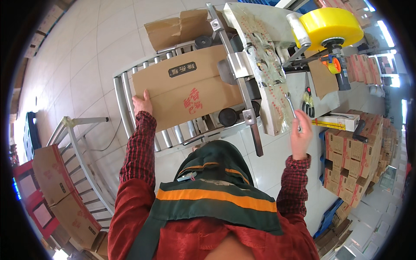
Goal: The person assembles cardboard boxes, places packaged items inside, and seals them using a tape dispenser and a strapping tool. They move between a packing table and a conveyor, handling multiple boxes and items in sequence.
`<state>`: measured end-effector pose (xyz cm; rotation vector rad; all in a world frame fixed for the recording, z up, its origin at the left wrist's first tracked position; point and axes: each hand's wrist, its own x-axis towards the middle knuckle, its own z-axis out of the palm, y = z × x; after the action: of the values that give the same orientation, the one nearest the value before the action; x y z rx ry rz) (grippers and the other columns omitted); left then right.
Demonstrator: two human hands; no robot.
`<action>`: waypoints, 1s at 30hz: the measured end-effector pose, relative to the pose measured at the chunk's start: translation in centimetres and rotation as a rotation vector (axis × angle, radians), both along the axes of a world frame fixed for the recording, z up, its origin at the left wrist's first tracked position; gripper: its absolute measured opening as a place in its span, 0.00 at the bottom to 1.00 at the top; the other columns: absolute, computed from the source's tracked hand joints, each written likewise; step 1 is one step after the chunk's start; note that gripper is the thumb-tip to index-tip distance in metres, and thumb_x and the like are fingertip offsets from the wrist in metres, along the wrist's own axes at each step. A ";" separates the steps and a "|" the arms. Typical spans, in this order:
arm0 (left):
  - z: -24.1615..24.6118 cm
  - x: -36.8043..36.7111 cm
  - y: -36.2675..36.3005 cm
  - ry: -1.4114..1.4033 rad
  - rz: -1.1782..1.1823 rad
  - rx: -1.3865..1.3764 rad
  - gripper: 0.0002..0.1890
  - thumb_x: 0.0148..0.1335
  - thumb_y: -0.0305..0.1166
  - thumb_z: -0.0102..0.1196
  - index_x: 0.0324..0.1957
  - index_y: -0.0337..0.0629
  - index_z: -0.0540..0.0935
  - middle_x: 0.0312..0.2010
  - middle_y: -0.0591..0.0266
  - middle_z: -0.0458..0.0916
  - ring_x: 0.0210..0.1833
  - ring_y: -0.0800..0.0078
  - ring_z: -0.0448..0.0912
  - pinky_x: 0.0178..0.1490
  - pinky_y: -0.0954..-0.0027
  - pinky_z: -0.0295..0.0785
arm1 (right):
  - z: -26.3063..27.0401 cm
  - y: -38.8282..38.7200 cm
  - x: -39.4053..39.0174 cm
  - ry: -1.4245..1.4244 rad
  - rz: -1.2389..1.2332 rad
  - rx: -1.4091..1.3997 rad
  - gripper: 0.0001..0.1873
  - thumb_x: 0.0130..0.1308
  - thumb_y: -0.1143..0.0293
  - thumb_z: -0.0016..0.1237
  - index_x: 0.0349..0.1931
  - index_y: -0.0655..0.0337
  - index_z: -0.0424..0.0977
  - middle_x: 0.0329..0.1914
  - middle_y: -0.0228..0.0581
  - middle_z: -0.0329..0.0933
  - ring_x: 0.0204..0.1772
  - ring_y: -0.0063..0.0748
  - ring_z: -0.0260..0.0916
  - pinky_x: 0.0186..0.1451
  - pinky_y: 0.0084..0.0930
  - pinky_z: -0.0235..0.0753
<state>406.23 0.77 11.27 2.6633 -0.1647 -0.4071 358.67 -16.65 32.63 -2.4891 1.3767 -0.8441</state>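
Note:
A closed brown cardboard carton [190,86] with red and black printing lies on the roller conveyor [124,97] of a carton sealing machine. My left hand [143,104] rests on its near-left end, thumb on top and the other fingers over the edge. The carton's right end reaches under a metal crossbar [239,66] between black side rollers [227,117]. On the right, my blurred right hand [300,133] holds a metal wrench [289,100] between thumb and fingers. The wrench's upper end is over the edge of the tape-covered machine panel [269,81].
A yellow tape roll [330,29] is mounted at the upper right. Scissors [308,100] and another cutting tool lie on the machine's white surface. Stacked cartons [349,159] stand at right, and more cartons [65,195] at left beside a metal frame [81,156].

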 end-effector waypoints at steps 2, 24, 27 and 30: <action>-0.1 0.1 0.3 0.005 0.007 -0.026 0.37 0.59 0.63 0.44 0.55 0.38 0.63 0.54 0.44 0.71 0.53 0.42 0.73 0.54 0.49 0.68 | 2.4 -2.0 -2.8 0.018 -0.089 -0.178 0.14 0.62 0.76 0.47 0.49 0.63 0.74 0.53 0.43 0.73 0.55 0.41 0.70 0.59 0.33 0.67; 0.3 -0.1 1.1 -0.021 0.026 0.043 0.39 0.60 0.65 0.39 0.59 0.40 0.60 0.53 0.36 0.71 0.55 0.40 0.71 0.57 0.50 0.66 | 9.6 -15.0 -27.0 -0.854 -0.608 -0.486 0.15 0.71 0.66 0.33 0.42 0.67 0.71 0.15 0.33 0.58 0.21 0.26 0.57 0.29 0.27 0.69; -0.4 0.0 0.4 -0.027 0.013 0.064 0.39 0.60 0.65 0.39 0.61 0.44 0.60 0.57 0.46 0.70 0.56 0.44 0.72 0.57 0.52 0.67 | 10.6 -22.0 -37.7 -1.007 -0.545 -0.213 0.12 0.70 0.69 0.33 0.40 0.66 0.71 0.15 0.35 0.58 0.21 0.28 0.58 0.31 0.31 0.72; 0.2 0.0 0.9 -0.024 0.027 0.051 0.39 0.59 0.66 0.39 0.59 0.43 0.61 0.56 0.45 0.71 0.55 0.43 0.72 0.57 0.51 0.67 | 9.9 -26.9 -34.6 -1.159 -0.689 -0.310 0.10 0.67 0.71 0.35 0.38 0.65 0.70 0.16 0.36 0.59 0.21 0.28 0.58 0.33 0.33 0.75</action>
<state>406.26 1.63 11.48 2.7183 -0.1273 -0.3756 324.10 -43.60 42.52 -1.0539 1.5756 -2.2366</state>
